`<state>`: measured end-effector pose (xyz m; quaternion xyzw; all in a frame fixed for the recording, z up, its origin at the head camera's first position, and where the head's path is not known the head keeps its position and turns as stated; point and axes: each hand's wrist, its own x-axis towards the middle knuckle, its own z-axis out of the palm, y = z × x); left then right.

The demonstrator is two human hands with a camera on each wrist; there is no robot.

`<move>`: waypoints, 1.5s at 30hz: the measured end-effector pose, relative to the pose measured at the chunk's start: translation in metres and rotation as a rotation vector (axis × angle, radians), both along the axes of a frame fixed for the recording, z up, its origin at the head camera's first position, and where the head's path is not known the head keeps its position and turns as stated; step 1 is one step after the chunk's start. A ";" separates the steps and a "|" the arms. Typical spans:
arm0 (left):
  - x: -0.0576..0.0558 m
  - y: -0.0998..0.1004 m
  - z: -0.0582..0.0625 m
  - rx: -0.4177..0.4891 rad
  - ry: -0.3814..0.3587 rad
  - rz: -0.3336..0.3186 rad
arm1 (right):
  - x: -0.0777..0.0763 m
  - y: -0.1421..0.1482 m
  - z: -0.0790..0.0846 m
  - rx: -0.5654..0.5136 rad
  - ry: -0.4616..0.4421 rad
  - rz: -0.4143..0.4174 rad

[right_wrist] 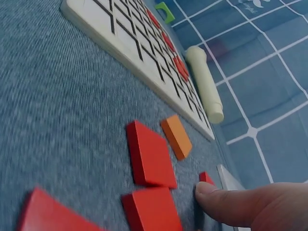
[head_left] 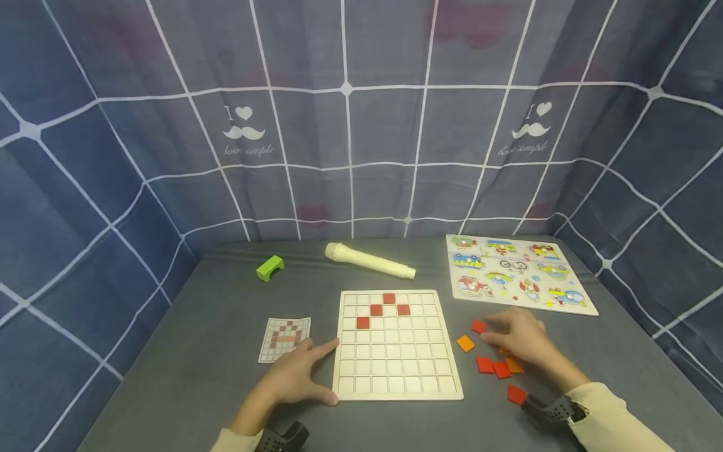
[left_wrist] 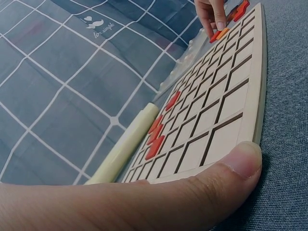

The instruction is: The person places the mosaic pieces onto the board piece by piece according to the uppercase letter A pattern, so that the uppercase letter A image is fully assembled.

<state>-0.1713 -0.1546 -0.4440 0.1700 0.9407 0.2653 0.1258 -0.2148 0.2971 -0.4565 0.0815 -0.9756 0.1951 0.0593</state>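
Note:
A white grid board lies flat, with several red square tiles set in its upper cells. My left hand is at the board's left side, index finger and thumb spread and touching its edge. To the right of the board, my right hand pinches a red tile between thumb and index finger; in the right wrist view the thumb covers most of that tile. Loose beside this hand are an orange tile and more red tiles, some partly under the palm.
A small pattern card lies left of the board, partly behind the left hand. Farther back are a green arch block and a pale microphone-shaped stick. A vehicle picture puzzle lies at the back right. Checked curtains enclose the table.

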 end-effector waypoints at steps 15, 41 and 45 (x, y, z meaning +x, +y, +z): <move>0.001 0.001 0.001 -0.004 0.003 0.005 | 0.001 -0.011 0.000 -0.043 0.043 -0.021; 0.002 0.000 0.001 0.002 0.027 -0.005 | -0.003 -0.111 0.004 -0.202 0.140 0.157; 0.002 -0.001 0.001 -0.008 0.035 -0.011 | -0.002 -0.138 0.001 -0.243 0.103 0.194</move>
